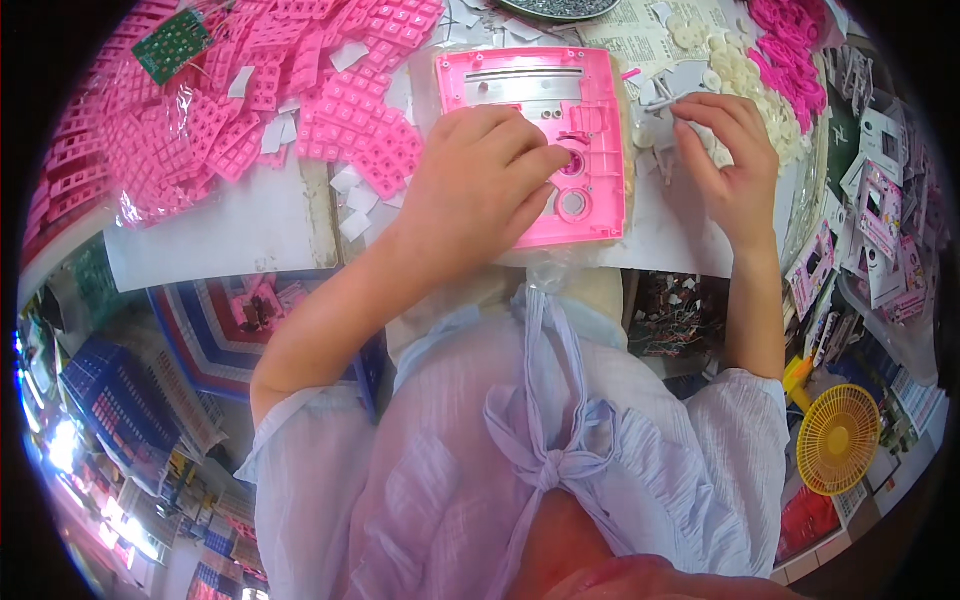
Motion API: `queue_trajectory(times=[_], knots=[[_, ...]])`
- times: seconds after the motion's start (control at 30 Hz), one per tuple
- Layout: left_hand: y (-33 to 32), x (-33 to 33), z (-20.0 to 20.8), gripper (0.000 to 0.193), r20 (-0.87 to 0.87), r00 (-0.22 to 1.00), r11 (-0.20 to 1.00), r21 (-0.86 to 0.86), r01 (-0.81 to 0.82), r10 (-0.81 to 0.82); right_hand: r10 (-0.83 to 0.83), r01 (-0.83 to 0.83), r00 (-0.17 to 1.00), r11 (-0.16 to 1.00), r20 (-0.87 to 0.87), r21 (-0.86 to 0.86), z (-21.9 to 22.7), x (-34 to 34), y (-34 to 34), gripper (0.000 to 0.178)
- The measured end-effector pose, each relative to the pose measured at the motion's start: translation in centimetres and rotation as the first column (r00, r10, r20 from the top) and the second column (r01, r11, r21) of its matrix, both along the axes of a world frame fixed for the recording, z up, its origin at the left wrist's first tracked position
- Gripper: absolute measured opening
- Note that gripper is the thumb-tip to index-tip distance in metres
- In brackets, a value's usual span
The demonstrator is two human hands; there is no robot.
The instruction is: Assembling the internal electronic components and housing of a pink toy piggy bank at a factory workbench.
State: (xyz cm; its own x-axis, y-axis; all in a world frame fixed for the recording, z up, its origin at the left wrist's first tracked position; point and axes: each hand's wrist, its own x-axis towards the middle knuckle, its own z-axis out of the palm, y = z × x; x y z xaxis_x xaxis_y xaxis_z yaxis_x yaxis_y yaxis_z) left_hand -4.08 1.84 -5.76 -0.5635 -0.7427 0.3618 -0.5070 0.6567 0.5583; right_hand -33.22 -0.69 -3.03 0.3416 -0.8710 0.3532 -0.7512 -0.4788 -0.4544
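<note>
A pink plastic housing [605, 215] with a silver strip across its upper part lies in front of me, a clear bag showing around its edges. My left hand [490, 180] rests over its left side with fingers curled. The left fingertips meet at a small magenta round part [573, 163] in a ring of the housing; whatever they grip is hidden. To the right of the housing, my right hand [735, 150] has thumb and forefinger close together at a small whitish stick [660, 104], among other small white parts.
Pink keypad sheets [370, 130] pile up at the left, with a green circuit board [172, 47] on them. Cream rings [765, 110] and magenta parts [790, 60] are heaped at the far right. A dark tray [560, 8] stands at the back. Below right is a yellow fan [838, 440].
</note>
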Motion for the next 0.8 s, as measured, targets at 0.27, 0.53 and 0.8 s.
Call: queue_trajectory(times=[0.27,0.53,0.8], knots=[[0.5,-0.8,1.0,0.036,0.141,0.99,1.0,0.027,-0.008,0.004,-0.021,0.037,0.995,0.985,-0.098,0.167,-1.2,-0.5,0.4,0.013],[0.6,-1.1,1.1,0.037,0.157,0.988,1.0,0.025,-0.008,0.004,-0.034,0.057,0.993,0.978,-0.115,0.203,-2.0,-0.1,0.5,0.016],[0.7,-1.0,1.2,0.039,0.161,0.987,1.0,0.018,0.003,-0.005,-0.145,0.197,0.967,0.946,-0.21,0.257,-1.3,1.0,1.2,0.017]])
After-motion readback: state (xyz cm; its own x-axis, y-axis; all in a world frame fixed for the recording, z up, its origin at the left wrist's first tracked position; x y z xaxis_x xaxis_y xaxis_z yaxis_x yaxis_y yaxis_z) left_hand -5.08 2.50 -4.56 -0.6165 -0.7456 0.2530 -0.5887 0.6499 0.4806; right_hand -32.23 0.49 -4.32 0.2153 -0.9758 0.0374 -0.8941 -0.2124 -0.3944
